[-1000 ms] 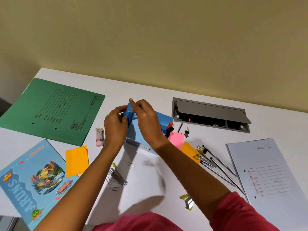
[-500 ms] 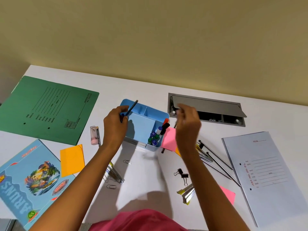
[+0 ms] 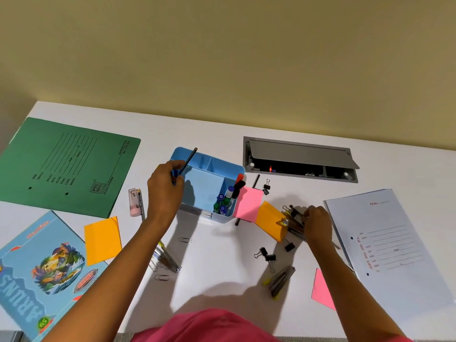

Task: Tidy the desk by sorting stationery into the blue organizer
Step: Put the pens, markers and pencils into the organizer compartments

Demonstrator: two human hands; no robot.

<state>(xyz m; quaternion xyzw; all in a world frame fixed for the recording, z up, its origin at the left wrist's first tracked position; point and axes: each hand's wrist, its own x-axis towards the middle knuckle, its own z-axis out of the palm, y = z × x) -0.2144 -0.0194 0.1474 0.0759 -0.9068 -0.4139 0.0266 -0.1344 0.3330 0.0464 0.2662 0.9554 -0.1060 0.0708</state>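
Note:
The blue organizer stands mid-desk with several markers upright in its right compartment. My left hand sits against the organizer's left side, closed on a dark pencil that slants up over the rim. My right hand rests to the right on a pile of dark pencils beside an orange sticky pad, fingers curled onto them. A pink sticky pad leans against the organizer. Black binder clips and paper clips lie loose in front.
A green folder and a blue notebook lie at the left, with another orange pad and a pink eraser. A grey file lies at the right. A grey cable hatch is open behind. Staple strips lie near me.
My right hand left the organizer, swung right and came down onto the pencil pile. My left hand stayed at the organizer's left side with the pencil.

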